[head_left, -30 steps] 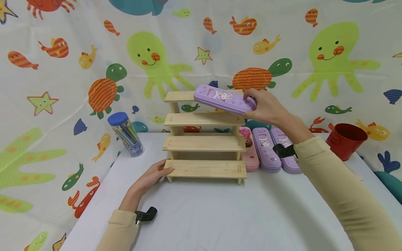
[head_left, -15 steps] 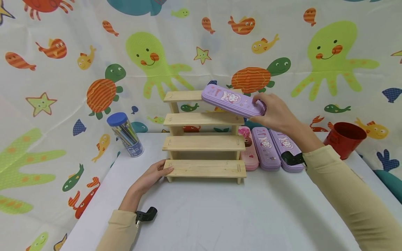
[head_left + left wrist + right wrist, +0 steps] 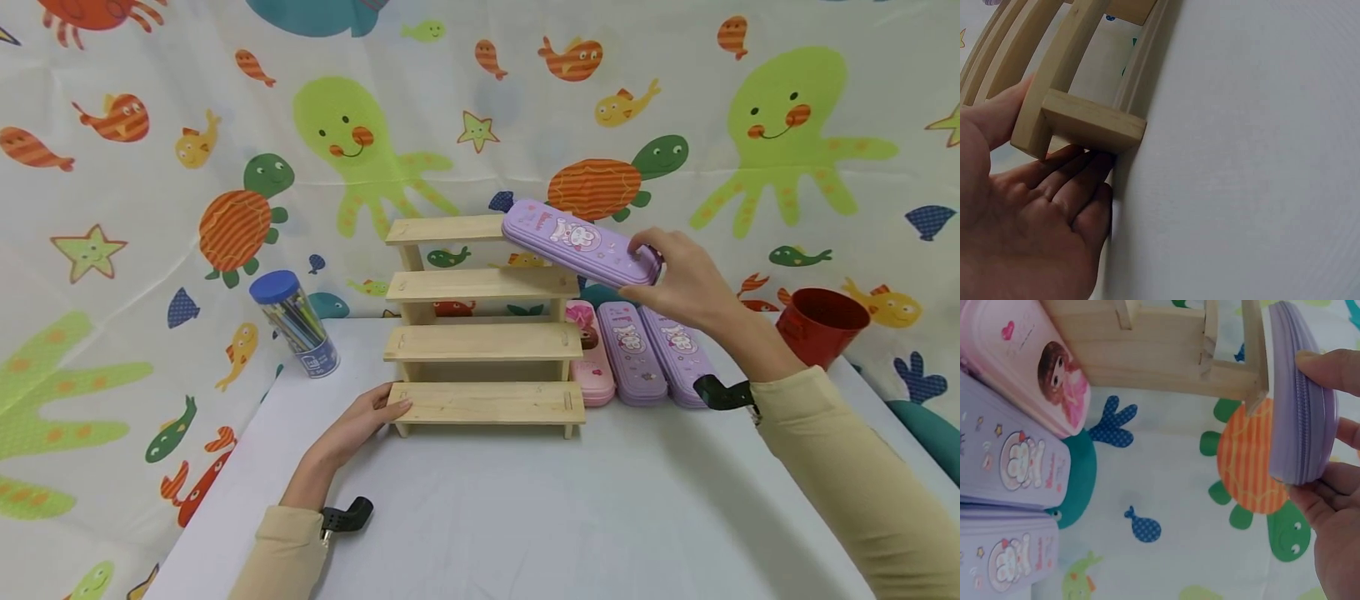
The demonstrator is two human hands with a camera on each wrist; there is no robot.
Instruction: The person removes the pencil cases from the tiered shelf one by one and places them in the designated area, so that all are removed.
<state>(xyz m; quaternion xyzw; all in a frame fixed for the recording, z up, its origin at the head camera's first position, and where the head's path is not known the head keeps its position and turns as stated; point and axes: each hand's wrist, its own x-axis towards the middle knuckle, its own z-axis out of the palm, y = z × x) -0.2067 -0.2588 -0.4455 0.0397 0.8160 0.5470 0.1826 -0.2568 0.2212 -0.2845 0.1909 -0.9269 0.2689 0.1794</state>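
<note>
A purple zipped pencil case (image 3: 577, 242) with a cartoon rabbit on its lid is in my right hand (image 3: 686, 279), thumb and fingers pinching its right end. It hangs tilted, left end higher, overlapping the right end of the top shelf of a wooden four-step rack (image 3: 487, 404). Whether it touches the shelf I cannot tell. In the right wrist view the case's zipper side (image 3: 1300, 400) faces the camera. My left hand (image 3: 363, 423) holds the left end of the bottom step; the left wrist view shows its thumb on the board (image 3: 1063, 56) and its fingers below, by the leg.
Right of the rack lie a pink pencil case (image 3: 596, 367) and two purple pencil cases (image 3: 633, 358), side by side. A red bucket (image 3: 823, 325) stands farther right. On the left is a blue-lidded jar of pens (image 3: 296, 321). A sea-animal cloth (image 3: 480, 83) hangs behind the white table (image 3: 480, 508).
My right hand has moved right and slightly down with the purple pencil case, drawing it off part of the top shelf. My left hand keeps its hold on the rack.
</note>
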